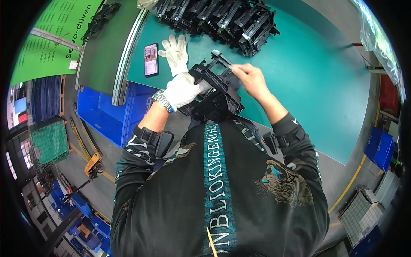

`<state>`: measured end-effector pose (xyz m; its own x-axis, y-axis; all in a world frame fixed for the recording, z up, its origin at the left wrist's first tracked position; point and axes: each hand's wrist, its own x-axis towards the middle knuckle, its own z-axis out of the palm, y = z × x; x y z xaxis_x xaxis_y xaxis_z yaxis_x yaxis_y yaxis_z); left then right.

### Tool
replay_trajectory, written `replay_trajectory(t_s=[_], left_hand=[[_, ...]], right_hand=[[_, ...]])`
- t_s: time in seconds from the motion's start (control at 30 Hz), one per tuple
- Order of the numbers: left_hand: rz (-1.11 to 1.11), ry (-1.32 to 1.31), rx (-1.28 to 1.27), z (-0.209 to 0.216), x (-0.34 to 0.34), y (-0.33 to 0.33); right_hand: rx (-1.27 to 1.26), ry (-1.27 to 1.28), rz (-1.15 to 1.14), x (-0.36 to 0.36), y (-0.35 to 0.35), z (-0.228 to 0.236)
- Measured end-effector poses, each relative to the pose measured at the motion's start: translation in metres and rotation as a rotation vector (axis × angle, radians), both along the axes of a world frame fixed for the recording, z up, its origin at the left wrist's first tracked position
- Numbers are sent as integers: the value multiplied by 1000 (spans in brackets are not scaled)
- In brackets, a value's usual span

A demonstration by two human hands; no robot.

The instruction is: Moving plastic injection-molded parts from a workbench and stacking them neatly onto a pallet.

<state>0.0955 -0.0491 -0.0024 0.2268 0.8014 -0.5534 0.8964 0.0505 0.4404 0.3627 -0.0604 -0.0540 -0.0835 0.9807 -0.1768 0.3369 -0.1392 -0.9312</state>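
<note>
I hold a black moulded plastic frame part point(216, 92) against my chest at the near edge of a teal table point(308, 85). My left hand point(183, 89), in a white knit glove, grips the part's left side. My right hand point(250, 79) is bare and pinches the part's upper right edge. A second white glove point(175, 52) lies flat on the table just beyond my left hand. A smartphone point(151, 59) with a lit screen lies to the left of that glove.
A row of several similar black plastic parts point(222, 19) lies along the far side of the table. Blue crates point(107, 113) stand under the table's left end. A pallet jack point(92, 165) stands on the floor at left, wire cages point(361, 212) at right.
</note>
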Motion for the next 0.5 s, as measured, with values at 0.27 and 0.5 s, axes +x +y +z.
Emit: replay_trajectory(t_s=[0.27,0.5], left_hand=[[-197,6,245,7,-11,11],[-147,136,135,-25,-5,46]], right_hand=[[106,-486,-165,48,-66,-73],[351,-792,-78,36,-83,-69]])
